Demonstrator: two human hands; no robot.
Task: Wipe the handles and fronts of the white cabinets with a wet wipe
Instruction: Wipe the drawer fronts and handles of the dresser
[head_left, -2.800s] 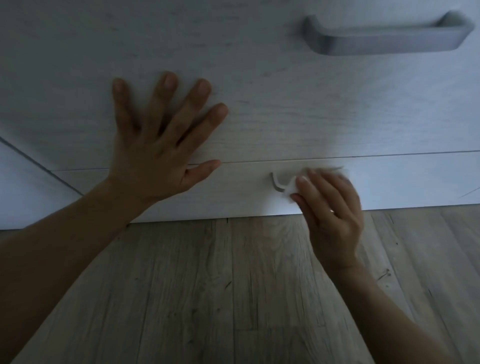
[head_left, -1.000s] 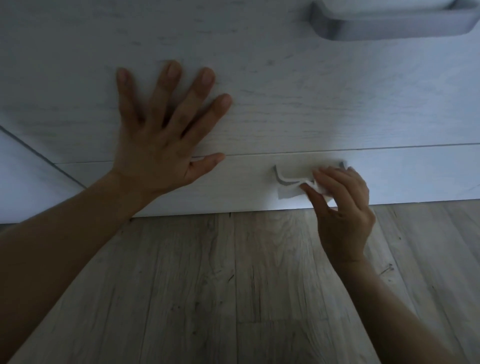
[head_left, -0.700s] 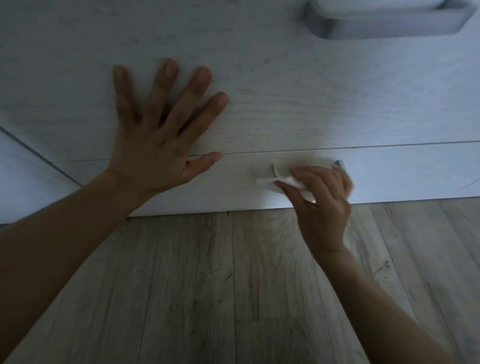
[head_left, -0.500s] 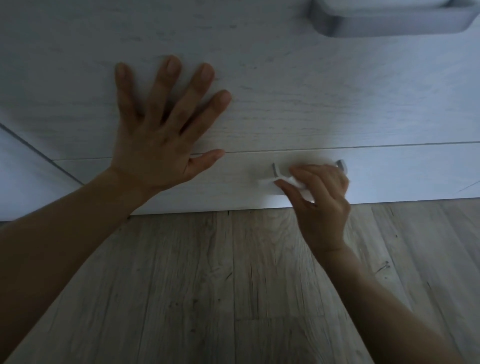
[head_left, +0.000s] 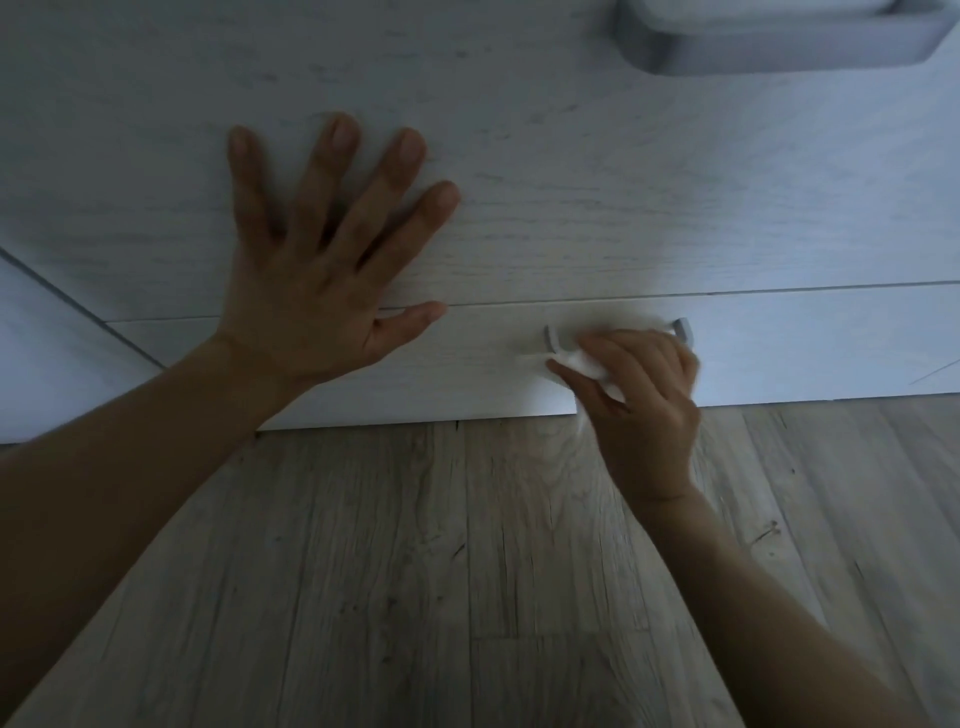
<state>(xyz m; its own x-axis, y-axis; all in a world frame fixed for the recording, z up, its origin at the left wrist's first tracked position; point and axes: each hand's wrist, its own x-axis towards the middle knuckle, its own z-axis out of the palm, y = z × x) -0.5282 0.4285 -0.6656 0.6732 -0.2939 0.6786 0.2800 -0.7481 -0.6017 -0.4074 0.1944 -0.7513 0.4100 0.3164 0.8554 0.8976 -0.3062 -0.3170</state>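
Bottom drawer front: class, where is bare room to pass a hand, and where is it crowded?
Bare between left hand and handle, and right of the handle. Crowded at the handle, where right hand holds the wipe.

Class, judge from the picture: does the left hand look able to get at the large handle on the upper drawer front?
Probably yes. The left hand lies flat on that drawer front, and nothing stands between it and the large handle; the right hand works lower down with the wipe.
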